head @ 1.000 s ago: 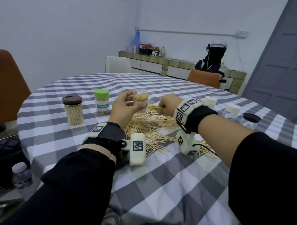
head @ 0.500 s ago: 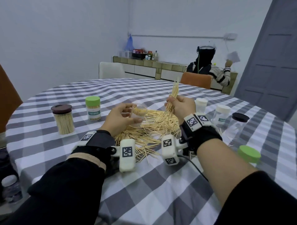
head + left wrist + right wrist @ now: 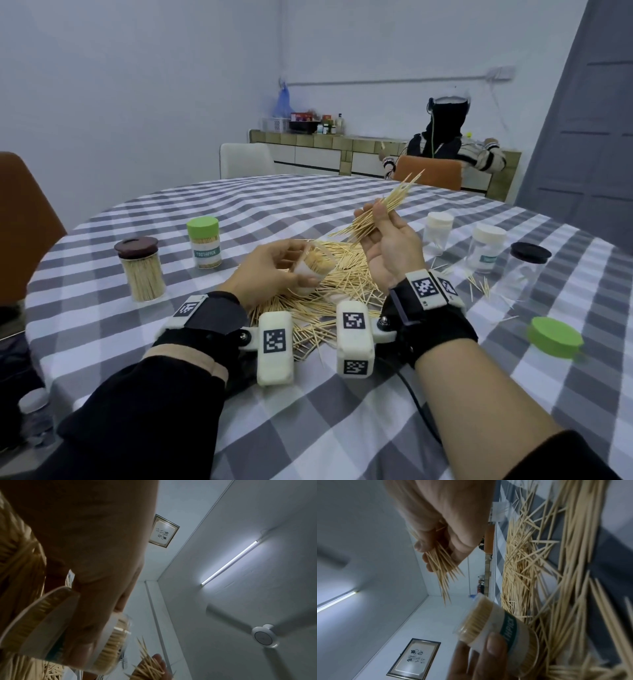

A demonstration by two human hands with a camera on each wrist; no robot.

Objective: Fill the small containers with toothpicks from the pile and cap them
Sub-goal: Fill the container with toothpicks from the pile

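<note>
Left hand [image 3: 270, 270] grips an uncapped clear toothpick container [image 3: 313, 272], fingers and thumb curled round its wall. Container is tilted, mouth toward the right hand, and packed with toothpicks; a green band with lettering shows on its label in the right wrist view. It is held just above the near-left part of the toothpick pile [image 3: 346, 284].

Right hand [image 3: 390, 246] is raised above the pile's far-right side, palm turned toward the person. Thumb and fingers pinch a bundle of toothpicks [image 3: 380, 216]; the bundle slants, upper tips pointing up and away from the pile, lower tips toward the container mouth. Bundle and container are apart.

Pile lies spread on the grey-and-white checked tablecloth [image 3: 342, 428], between the two wrists and beyond them.

Left of the pile: a full jar with a brown lid [image 3: 140, 270], capped; just beyond it, nearer the pile, a full container with a green cap [image 3: 204, 241], labelled.

Right of the pile: two clear containers with white caps [image 3: 438, 229] [image 3: 486, 248], then a clear jar with a black lid [image 3: 529, 270]. A few stray toothpicks [image 3: 479, 284] lie by these. A loose green cap [image 3: 555, 337] lies flat on the cloth, well right of the pile and nearer the person.

Beyond the table, a second person [image 3: 445, 144] sits in an orange chair [image 3: 428, 176].
</note>
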